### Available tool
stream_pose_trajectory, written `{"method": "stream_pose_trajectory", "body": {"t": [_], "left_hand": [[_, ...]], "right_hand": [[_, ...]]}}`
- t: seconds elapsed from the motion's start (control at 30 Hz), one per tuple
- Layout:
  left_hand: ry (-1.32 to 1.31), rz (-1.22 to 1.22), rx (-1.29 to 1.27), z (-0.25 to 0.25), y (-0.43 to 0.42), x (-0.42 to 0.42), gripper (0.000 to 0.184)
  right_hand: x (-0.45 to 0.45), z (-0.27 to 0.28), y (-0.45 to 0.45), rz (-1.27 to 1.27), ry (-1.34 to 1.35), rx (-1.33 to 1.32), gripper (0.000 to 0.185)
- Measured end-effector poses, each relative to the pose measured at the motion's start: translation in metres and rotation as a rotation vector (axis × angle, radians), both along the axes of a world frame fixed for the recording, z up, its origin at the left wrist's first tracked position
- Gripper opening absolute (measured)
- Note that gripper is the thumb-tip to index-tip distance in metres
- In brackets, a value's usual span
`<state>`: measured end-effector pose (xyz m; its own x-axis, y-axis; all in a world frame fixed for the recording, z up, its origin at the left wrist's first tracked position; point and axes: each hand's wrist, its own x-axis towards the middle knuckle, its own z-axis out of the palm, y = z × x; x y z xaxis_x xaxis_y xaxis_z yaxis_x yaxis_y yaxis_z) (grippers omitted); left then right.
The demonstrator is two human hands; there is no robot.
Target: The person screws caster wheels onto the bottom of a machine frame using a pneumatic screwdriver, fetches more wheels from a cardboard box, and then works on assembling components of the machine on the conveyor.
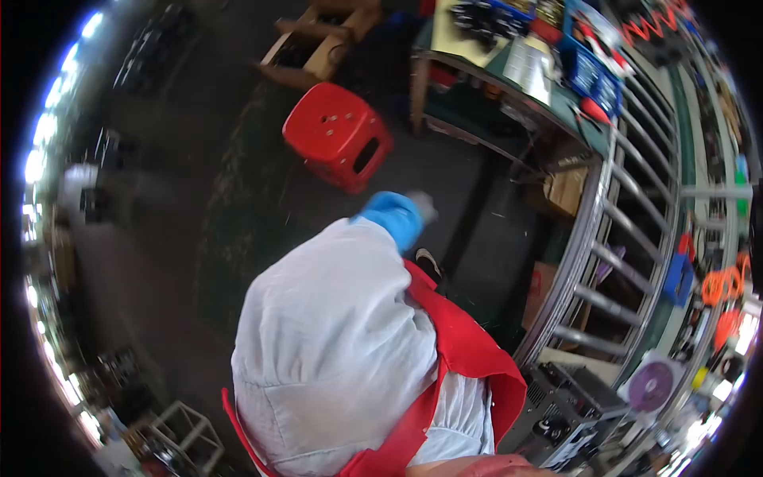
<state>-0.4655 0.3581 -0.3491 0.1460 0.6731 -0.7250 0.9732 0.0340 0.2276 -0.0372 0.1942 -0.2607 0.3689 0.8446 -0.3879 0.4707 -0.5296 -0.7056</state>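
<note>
My left hand (427,207) seems to wear a grey glove and is smeared by motion. It extends past a blue cuff (395,216) at the end of my white sleeve (334,294). Whether its fingers are apart or closed does not show, and I make out nothing in it. The hand is over the dark floor, nearest to a red plastic stool (334,127), with a gap between them. A red apron (469,338) covers my front, and a dark shoe (427,262) shows below. My right hand is out of sight.
A metal roller conveyor (620,266) runs along the right. At the top right, a workbench (509,75) carries blue bins (588,75) and a red-handled tool (592,111). Open cardboard boxes (310,56) lie beyond the stool. Black equipment (568,409) stands at the lower right.
</note>
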Motion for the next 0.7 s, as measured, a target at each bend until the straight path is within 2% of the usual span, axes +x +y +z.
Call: {"method": "stream_pose_trajectory", "body": {"t": [0.03,0.07,0.1,0.13,0.17,0.23,0.27,0.3,0.33,0.37,0.43,0.47,0.5,0.53,0.57,0.6,0.63,0.67,0.7], "left_hand": [[0.206,0.157,0.055,-0.036,-0.022,-0.083,0.026],[0.410,0.182,0.072,0.031,-0.042,-0.142,0.025],[0.403,0.287,0.088,0.025,-0.070,-0.217,0.025],[0.390,0.254,0.209,-0.006,-0.112,-0.304,0.025],[0.238,1.086,0.244,0.006,-0.144,-0.358,0.029],[0.376,1.247,0.450,0.047,-0.216,-0.434,0.034],[0.397,1.291,0.435,0.062,-0.250,-0.455,0.034],[0.389,1.459,0.433,0.075,-0.281,-0.473,0.034],[0.378,1.624,0.435,0.085,-0.308,-0.485,0.035],[0.392,1.663,0.430,0.090,-0.338,-0.482,0.035],[0.631,0.767,0.262,0.102,-0.394,-0.448,0.027],[0.753,0.717,0.288,0.081,-0.425,-0.425,0.025],[0.689,0.848,0.227,0.098,-0.438,-0.391,0.028],[0.641,0.885,0.221,0.065,-0.478,-0.362,0.031],[0.371,1.079,-0.044,0.075,-0.493,-0.330,0.033],[0.437,1.058,-0.061,0.049,-0.525,-0.282,0.030],[0.334,1.262,-0.096,0.020,-0.564,-0.232,0.026],[0.355,1.355,-0.105,-0.050,-0.607,-0.173,0.028],[0.380,1.371,-0.097,-0.061,-0.628,-0.123,0.028]], "right_hand": [[-0.014,-0.008,0.012,0.068,-0.011,-0.032,0.036],[-0.031,-0.020,0.021,0.137,-0.021,-0.068,0.036],[-0.050,-0.030,0.029,0.205,-0.026,-0.106,0.035],[-0.075,-0.041,0.039,0.275,-0.028,-0.134,0.035],[-0.102,-0.051,0.047,0.342,-0.026,-0.165,0.034],[-0.155,-0.065,0.057,0.469,-0.029,-0.231,0.034],[-0.178,-0.070,0.059,0.535,-0.036,-0.268,0.033],[-0.203,-0.074,0.062,0.600,-0.043,-0.302,0.033],[-0.246,-0.054,0.066,0.662,-0.051,-0.333,0.033],[-0.292,-0.031,0.108,0.797,0.167,-0.183,0.027],[-0.372,-0.006,0.168,0.589,0.394,-0.320,0.026],[-0.400,0.003,0.189,0.576,0.412,-0.329,0.023],[-0.434,0.005,0.212,0.568,0.440,-0.337,0.020],[-0.463,0.005,0.229,0.610,0.394,-0.355,0.023],[-0.483,0.001,0.241,0.652,0.354,-0.372,0.025],[-0.498,-0.016,0.249,0.766,0.296,-0.366,0.024],[-0.514,-0.035,0.251,0.871,0.232,-0.356,0.024],[-0.539,-0.034,0.243,0.910,0.160,-0.460,0.026],[-0.558,-0.039,0.236,0.940,0.077,-0.561,0.030]]}}
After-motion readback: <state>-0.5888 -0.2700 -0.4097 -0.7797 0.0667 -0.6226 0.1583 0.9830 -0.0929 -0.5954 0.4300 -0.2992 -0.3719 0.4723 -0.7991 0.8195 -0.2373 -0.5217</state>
